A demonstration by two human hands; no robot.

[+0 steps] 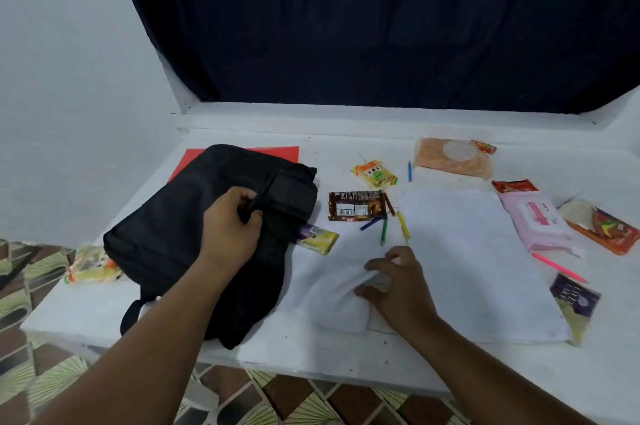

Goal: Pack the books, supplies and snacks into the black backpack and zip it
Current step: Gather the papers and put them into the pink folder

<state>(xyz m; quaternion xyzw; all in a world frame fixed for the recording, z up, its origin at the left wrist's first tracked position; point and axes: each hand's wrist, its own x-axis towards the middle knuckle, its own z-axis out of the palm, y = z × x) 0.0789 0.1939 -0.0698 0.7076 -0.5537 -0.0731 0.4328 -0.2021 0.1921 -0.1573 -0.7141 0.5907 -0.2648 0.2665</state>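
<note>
The black backpack (194, 234) lies flat on the left part of the white table (346, 358), one strap hanging over the near edge. The left hand (230, 227) rests on top of it, fingers curled round a black strap or pull. The right hand (394, 282) pinches the near-left corner of a large white sheet (467, 251) — the corner is lifted and creased between thumb and fingers.

Behind the backpack, a red folder (277, 152) shows along the far edge. A yellow snack packet (317, 239) pokes out from under the bag's right side; another packet (91, 267) sits at the table's left edge. Between bag and sheet: a brown wrapper (356, 205), a yellow-orange packet (374, 173) and loose coloured pencils (384, 230). Right of the sheet lie a pink wipes pack (535, 220), a pink pencil (559, 267) and a purple packet (575, 303) — that side is crowded. Bare tabletop remains along the near edge, below the sheet.
</note>
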